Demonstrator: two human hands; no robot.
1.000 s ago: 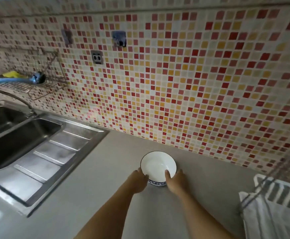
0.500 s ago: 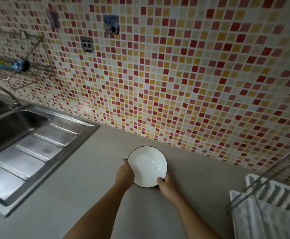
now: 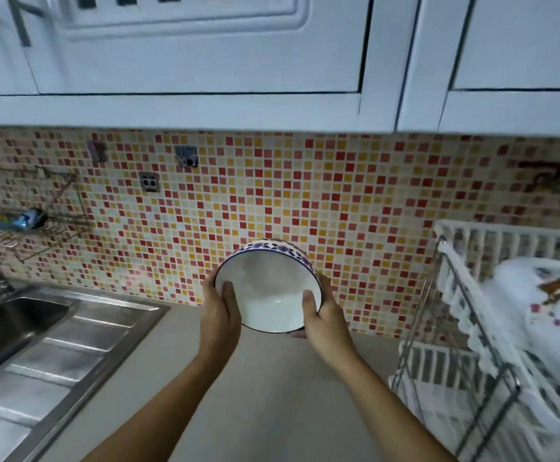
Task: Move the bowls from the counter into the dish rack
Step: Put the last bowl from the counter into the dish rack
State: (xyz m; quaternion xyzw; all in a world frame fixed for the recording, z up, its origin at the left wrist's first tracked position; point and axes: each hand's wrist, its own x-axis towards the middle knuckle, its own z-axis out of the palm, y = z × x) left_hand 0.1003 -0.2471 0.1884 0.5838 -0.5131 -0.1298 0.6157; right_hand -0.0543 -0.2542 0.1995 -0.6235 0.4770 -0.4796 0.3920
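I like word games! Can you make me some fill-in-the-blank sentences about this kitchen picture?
1. The bowl is held by ____ hands, the left hand and the right hand.
2. The inside of the bowl is ____ in colour.
3. The dish rack stands on the person's ____ side.
4. The sink is made of shiny ____.

Missing words: two; white; right; metal

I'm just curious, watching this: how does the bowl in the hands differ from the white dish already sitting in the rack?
The bowl is held in the air by both hands, tilted toward the camera; the white dish rests in the dish rack. The bowl has a blue-patterned outside and dark rim; the dish shows a brownish, red-dotted motif. Both are mostly white.
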